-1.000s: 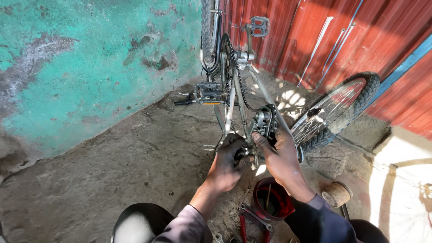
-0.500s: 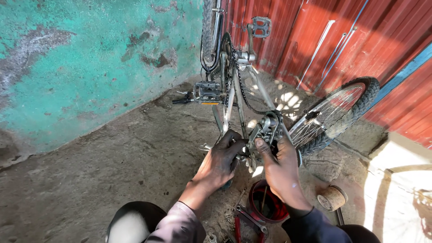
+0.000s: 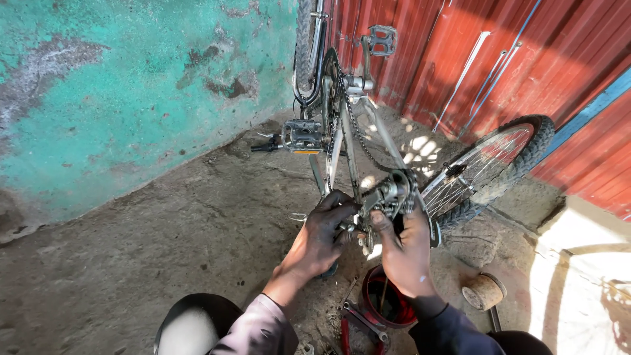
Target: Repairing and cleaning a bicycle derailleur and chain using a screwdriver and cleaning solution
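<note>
Greasy left hand (image 3: 320,238) and right hand (image 3: 405,253) are pinching the derailleur (image 3: 388,196) (both closed on it); slack chain (image 3: 357,131) risks nipping fingers.

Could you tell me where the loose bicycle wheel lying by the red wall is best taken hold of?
Probably at the near tyre of the loose wheel, from the person's side: the rim is tilted towards them, the far edge sits close by the red wall.

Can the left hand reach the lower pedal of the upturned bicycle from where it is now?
Probably yes. The left hand grips parts at the rear derailleur, and the lower pedal lies just beyond it on the same side, with only open concrete floor between them.
</note>
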